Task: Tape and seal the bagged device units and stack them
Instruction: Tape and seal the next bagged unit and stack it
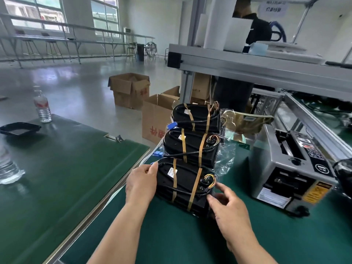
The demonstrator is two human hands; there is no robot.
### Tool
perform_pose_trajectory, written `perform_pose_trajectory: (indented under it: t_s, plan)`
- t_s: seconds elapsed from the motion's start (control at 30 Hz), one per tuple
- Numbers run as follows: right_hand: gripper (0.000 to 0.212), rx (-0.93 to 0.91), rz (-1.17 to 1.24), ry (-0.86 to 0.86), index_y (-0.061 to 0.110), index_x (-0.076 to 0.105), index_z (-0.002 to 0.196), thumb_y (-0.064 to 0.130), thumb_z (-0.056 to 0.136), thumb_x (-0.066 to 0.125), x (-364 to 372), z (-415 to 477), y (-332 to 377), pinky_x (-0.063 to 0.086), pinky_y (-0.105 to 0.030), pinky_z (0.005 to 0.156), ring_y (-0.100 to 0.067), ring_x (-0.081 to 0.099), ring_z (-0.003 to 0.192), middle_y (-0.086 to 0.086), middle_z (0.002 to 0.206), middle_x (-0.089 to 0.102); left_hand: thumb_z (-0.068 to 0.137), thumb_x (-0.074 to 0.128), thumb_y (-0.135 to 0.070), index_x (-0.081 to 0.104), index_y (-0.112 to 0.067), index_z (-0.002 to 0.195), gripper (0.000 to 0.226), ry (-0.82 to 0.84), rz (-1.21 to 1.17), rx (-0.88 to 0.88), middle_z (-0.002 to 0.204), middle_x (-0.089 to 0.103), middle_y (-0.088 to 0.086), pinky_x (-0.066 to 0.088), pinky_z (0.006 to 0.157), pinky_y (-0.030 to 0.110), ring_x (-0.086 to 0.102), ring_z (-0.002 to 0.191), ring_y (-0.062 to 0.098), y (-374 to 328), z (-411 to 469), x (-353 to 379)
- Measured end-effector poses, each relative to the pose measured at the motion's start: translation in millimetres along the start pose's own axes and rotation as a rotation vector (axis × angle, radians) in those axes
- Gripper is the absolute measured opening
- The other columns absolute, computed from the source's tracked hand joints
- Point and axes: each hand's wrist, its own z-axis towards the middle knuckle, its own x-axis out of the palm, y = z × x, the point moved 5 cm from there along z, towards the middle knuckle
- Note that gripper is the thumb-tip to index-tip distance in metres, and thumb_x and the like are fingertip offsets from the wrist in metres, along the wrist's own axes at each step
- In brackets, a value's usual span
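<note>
While both forearms ran off the bottom edge, the left hand [142, 180] lay flat against the left end of the nearest bagged pile [182, 185], fingers straight, its grip open and holding nothing. The right hand [230, 210] touched that pile's near right corner with thumb and forefinger apart; whether its grip pinched the clear film there could not be told. The pile, black, cable-wound and banded by two tan tape strips, sat on the green counter [171, 241]; how many units it held was hard to make out. Touching it behind stood a second bagged pile [190, 147], then a third bagged pile [196, 117], with loose clear film spilling out to their right. A grey tape dispenser [291, 176] stood right of them, its far corner covered by something dark at the frame edge. Behind the piles lay a gold bag [245, 121], contents unseen. On the neighbouring counter [66, 168] to the left sat a black tray [19, 129] and a water bottle [42, 107]. Two open cardboard boxes [158, 121] stood on the floor beyond, their insides hidden. A person [255, 27] behind the shelf was mostly covered by white rolls.
</note>
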Motion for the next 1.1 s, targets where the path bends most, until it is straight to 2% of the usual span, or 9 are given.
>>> perform_pose_trajectory:
  t_s: [0.2,0.37,0.5,0.57,0.63,0.7,0.77,0.9,1.1]
  plan:
    - [0.033,0.027,0.083,0.013,0.045,0.064,0.118,0.032,0.088,0.069,5,3,-9,0.055,-0.043,0.092,-0.012,0.067,0.091,0.01,0.093,0.07,0.101,0.043,-0.044,0.07,-0.022,0.104,0.034,0.003,0.108,0.056,0.098,0.067,0.004,0.048,0.081,0.037,0.059,0.092,0.026,-5,1,3]
    - [0.035,0.012,0.094,0.021,0.045,0.063,0.122,0.035,0.088,0.068,5,2,-10,0.055,-0.041,0.092,-0.011,0.067,0.091,0.009,0.093,0.07,0.098,0.044,-0.049,0.069,-0.025,0.098,0.035,0.002,0.107,0.023,0.089,0.065,0.0,0.047,0.077,0.037,0.059,0.087,0.025,-3,0,2]
    - [0.041,-0.001,0.062,0.037,0.038,0.059,0.132,0.035,0.091,0.065,1,-6,-7,0.049,-0.014,0.08,0.003,0.061,0.091,0.019,0.099,0.065,0.097,0.046,-0.05,0.068,-0.023,0.09,0.035,0.014,0.037,0.032,0.082,0.064,-0.004,0.047,0.073,0.037,0.059,0.082,0.02,-6,-8,-2]
    - [0.05,-0.029,0.013,0.066,0.035,0.048,0.143,0.036,0.094,0.061,-6,-17,-8,0.043,-0.015,0.095,-0.001,0.056,0.113,0.017,0.125,0.06,0.096,0.049,-0.051,0.069,-0.026,0.102,0.032,0.043,-0.01,0.032,0.09,0.065,-0.006,0.046,0.078,0.037,0.06,0.088,0.022,-5,-16,-6]
    - [0.053,-0.055,0.0,0.068,0.036,0.041,0.146,0.038,0.096,0.057,-21,-33,-14,0.035,-0.019,0.106,-0.003,0.046,0.128,0.016,0.142,0.048,0.095,0.053,-0.05,0.067,-0.023,0.121,0.04,0.034,0.062,0.085,0.115,0.063,0.003,0.046,0.09,0.041,0.057,0.106,0.028,-6,-28,-12]
    - [0.048,-0.096,-0.002,0.039,0.044,0.041,0.141,0.038,0.096,0.056,-44,-52,-21,0.033,-0.005,0.093,0.008,0.044,0.122,0.026,0.138,0.044,0.096,0.056,-0.044,0.061,-0.019,0.132,0.044,-0.049,0.117,0.18,0.134,0.051,0.01,0.037,0.106,0.048,0.046,0.125,0.032,-13,-50,-19]
    - [0.044,-0.137,0.016,-0.016,0.048,0.044,0.132,0.031,0.095,0.06,-73,-73,-31,0.037,0.0,0.082,0.014,0.046,0.117,0.031,0.13,0.048,0.096,0.059,-0.039,0.062,-0.023,0.129,0.037,-0.059,0.073,0.281,0.133,0.05,0.005,0.034,0.108,0.05,0.041,0.129,0.029,-30,-86,-16]
    - [0.047,-0.167,0.068,-0.172,0.049,0.055,0.115,0.012,0.089,0.068,-138,-115,-51,0.046,-0.007,0.077,0.013,0.054,0.108,0.025,0.117,0.062,0.092,0.066,-0.026,0.065,-0.036,0.108,0.019,0.274,-0.02,0.512,0.112,0.056,-0.017,0.039,0.104,0.039,0.053,0.119,0.018,-63,-178,40]
    - [0.042,-0.174,0.164,-0.444,0.039,0.071,0.101,0.001,0.084,0.073,-231,-166,-77,0.043,-0.001,0.075,0.01,0.063,0.096,0.029,0.098,0.07,0.09,0.064,-0.042,0.059,-0.048,0.105,0.017,0.779,0.016,0.568,0.107,0.06,-0.027,0.037,0.08,0.01,0.054,0.101,-0.013,-81,-289,145]
